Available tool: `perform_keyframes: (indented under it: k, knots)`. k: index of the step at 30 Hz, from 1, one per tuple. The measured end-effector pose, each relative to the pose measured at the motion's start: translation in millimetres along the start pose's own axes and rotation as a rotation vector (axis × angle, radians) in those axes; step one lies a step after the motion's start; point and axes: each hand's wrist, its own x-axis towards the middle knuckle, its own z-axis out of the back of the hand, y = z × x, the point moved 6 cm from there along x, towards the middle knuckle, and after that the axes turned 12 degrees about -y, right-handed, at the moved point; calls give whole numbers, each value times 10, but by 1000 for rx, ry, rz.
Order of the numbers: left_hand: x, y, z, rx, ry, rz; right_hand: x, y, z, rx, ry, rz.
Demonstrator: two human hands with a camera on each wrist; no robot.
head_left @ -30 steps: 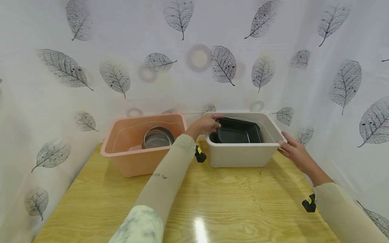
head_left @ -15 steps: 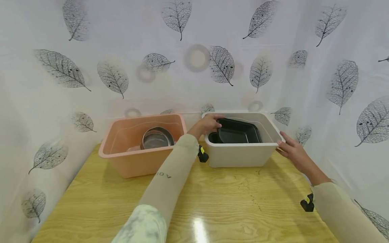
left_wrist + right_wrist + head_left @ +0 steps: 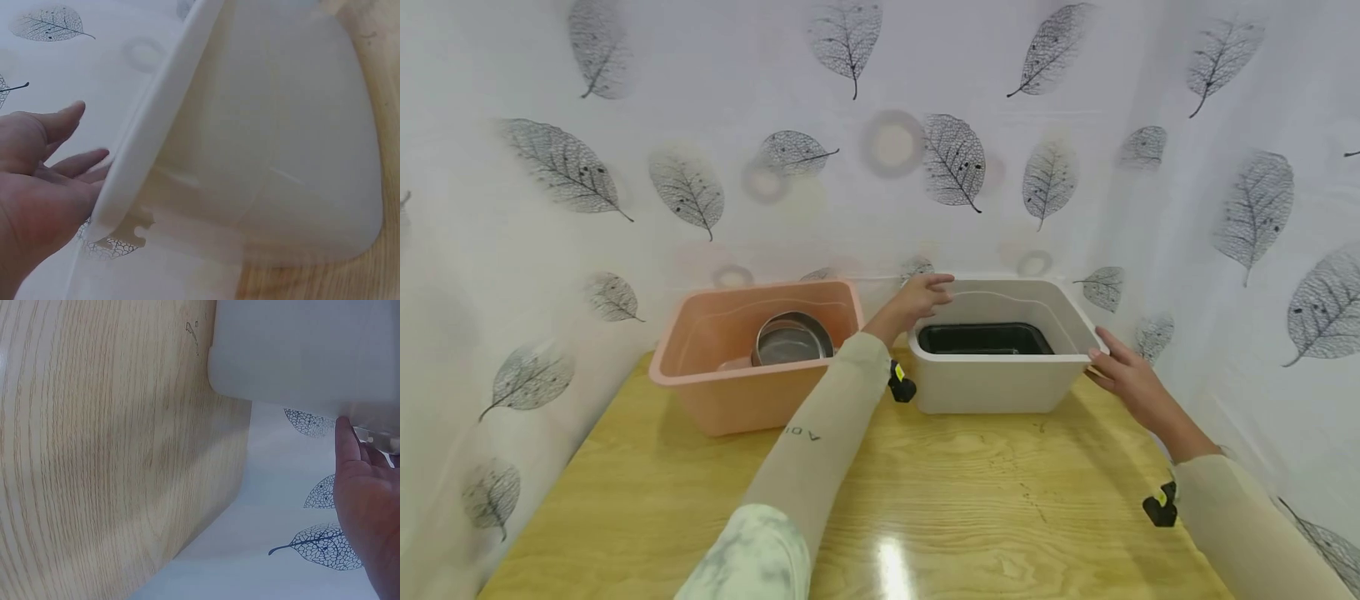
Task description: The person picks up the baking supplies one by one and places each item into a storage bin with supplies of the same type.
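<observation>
A black rectangular baking pan lies low inside the white plastic bin on the right, flat and partly hidden by the bin's front wall. My left hand is over the bin's left rim with fingers extended and nothing in them; in the left wrist view the left hand has its fingertips right at the rim. At the bin's front right corner, my right hand holds the rim. The right wrist view shows the right hand's thumb against the outer wall, other fingers curled at the rim.
An orange-pink plastic bin stands on the left with a round metal pan tilted inside. Both bins sit at the back of a wood-grain table, against a white leaf-patterned curtain.
My left hand has let go of the black baking pan, which has dropped from its tilted pose to lie flat deeper in the white bin. The right hand has stayed at the corner.
</observation>
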Motion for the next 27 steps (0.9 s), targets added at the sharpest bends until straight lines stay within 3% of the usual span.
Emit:
perform_keyframes:
  k: [8, 13, 27]
  knots:
    - [-87, -61, 49, -126, 16, -85, -22, 25, -12, -22, 9, 5]
    - [-236, -110, 51, -133, 77, -136, -10, 37, -8, -56, 4, 5]
    - [-735, -168, 186, -78, 138, -214, -5, 38, -30, -39, -43, 24]
